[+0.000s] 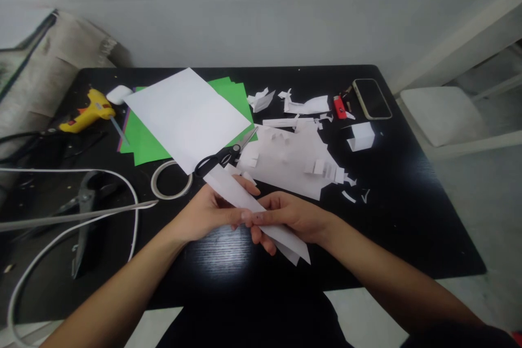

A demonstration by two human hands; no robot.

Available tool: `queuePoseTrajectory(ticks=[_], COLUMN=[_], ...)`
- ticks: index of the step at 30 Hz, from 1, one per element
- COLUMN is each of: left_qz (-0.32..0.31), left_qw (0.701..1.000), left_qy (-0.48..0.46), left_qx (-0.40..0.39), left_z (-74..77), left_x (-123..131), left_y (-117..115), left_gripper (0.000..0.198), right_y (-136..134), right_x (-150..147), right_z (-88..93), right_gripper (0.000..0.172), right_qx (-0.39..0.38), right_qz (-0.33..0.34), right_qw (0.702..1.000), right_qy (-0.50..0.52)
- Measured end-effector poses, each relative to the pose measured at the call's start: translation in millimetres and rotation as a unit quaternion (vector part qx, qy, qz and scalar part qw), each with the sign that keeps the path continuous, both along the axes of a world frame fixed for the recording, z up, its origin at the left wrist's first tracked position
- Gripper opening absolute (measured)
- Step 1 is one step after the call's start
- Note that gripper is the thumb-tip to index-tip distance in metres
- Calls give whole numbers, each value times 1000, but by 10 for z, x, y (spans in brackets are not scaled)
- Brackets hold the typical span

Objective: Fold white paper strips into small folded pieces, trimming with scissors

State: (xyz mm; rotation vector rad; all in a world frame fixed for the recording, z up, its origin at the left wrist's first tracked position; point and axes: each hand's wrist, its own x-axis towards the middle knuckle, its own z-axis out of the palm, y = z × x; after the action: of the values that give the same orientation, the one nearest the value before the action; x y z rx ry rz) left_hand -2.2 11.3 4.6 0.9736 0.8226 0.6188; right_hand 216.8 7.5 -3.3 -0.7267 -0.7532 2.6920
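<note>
A folded strip of white paper slants between my two hands, above the front part of the black table. My left hand grips it from the left, with the thumb pressed on its face. From the right, my right hand pinches the same strip, and the two thumb tips meet near its middle. At the lower right end its layers spread slightly apart. Just beyond the left hand lie black-handled scissors, partly over white paper. A roll of tape rests left of them.
White paper lies over green sheets. Cut pieces surround another white sheet. A yellow glue gun, pliers and a white cable occupy the left. At right are a red lighter, phone and folded paper.
</note>
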Motion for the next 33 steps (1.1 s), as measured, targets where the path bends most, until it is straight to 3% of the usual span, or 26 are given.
queuePoseTrajectory(ticks=[7, 17, 21, 26, 33], left_qz=[10, 75, 66, 7, 67], left_qw=[1000, 997, 997, 998, 993], left_qy=[-13, -11, -25, -40, -65], left_qx=[-9, -17, -33, -45, -72], left_z=[-41, -61, -42, -44, -3], left_x=[1, -13, 32, 46, -18], left_y=[-26, -10, -25, -29, 22], left_gripper=[42, 40, 34, 27, 32], right_y=[-19, -33, -36, -32, -12], right_x=[-20, -32, -35, -38, -10], right_z=[49, 20, 22, -4, -28], right_gripper=[28, 32, 30, 32, 32], right_qx=[28, 5, 6, -16, -33], right_qz=[-41, -65, -71, -57, -24], right_qw=[999, 997, 996, 998, 999], right_qy=[-20, -50, -49, -14, 14])
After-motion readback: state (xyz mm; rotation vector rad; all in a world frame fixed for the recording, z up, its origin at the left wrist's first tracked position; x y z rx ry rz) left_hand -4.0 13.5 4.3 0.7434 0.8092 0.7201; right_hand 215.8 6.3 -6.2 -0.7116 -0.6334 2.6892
